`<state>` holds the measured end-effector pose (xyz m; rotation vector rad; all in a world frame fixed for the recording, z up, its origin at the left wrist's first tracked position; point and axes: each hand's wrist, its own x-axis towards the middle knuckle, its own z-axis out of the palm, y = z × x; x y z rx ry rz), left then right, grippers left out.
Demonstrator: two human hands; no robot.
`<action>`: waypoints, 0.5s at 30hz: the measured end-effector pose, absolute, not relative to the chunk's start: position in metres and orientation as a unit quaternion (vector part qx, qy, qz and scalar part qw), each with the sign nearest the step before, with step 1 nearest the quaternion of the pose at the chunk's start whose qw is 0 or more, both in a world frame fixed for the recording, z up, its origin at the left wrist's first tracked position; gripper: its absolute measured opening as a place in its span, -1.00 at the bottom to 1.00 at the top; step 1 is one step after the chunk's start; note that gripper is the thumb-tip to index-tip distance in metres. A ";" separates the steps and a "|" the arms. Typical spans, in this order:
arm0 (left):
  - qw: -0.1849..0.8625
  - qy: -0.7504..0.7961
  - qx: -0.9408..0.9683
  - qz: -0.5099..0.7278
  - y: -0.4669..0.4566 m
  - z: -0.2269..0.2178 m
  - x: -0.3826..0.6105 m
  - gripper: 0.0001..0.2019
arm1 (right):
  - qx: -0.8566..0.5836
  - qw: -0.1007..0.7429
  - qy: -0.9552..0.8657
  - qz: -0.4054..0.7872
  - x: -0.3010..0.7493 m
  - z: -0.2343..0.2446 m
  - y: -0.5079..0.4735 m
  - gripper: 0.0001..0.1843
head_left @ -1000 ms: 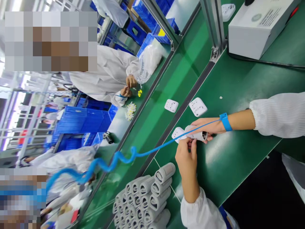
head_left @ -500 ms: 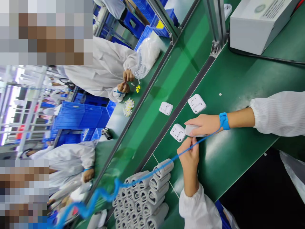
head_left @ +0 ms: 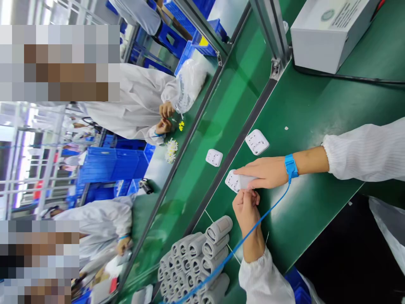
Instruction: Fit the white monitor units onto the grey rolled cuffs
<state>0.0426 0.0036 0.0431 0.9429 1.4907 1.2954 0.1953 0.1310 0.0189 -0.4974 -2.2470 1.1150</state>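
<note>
In the head view my right hand (head_left: 264,172), with a blue wrist strap (head_left: 291,165), is closed over a light grey, rounded piece (head_left: 247,181). My left hand (head_left: 247,207) comes in from below with its fingers curled together against the near side of that piece. Whatever its fingertips pinch is hidden. The grey piece overlaps a white square socket panel (head_left: 232,180) lying on the green bench. Another white socket panel (head_left: 257,142) lies just beyond my right hand. A blue cord (head_left: 243,238) runs from the strap past my left forearm.
Grey hollow housings (head_left: 196,257) are stacked left of my left arm. One socket panel (head_left: 214,157) lies on the green belt (head_left: 190,177). A metal post (head_left: 268,33) and a white box (head_left: 319,46) stand at upper right. Co-workers in white sleeves work across the belt.
My right hand has brought the grey piece over the nearby socket panel, partly covering it. My left hand has stayed close beside it. The blue cord now hangs lower, and the view has shifted slightly.
</note>
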 end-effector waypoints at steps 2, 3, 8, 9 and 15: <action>0.468 0.539 0.404 0.572 -0.004 0.059 0.048 -0.35 | -0.224 0.260 -0.844 0.412 0.199 0.020 0.138 -0.37; 0.461 0.509 0.414 0.597 -0.008 0.067 0.049 -0.36 | -0.240 0.255 -0.837 0.420 0.202 0.021 0.143 -0.38; 0.264 0.536 0.473 0.647 -0.016 0.079 0.027 -0.60 | -0.248 0.308 -0.667 0.632 0.213 0.015 0.148 -0.53; 0.232 0.553 0.501 0.624 -0.015 0.075 0.023 -0.66 | -0.242 0.309 -0.612 0.686 0.214 0.014 0.146 -0.52; 0.192 0.551 0.743 0.327 -0.003 0.055 0.058 -0.77 | -0.198 0.300 -0.409 0.839 0.223 0.030 0.147 -0.33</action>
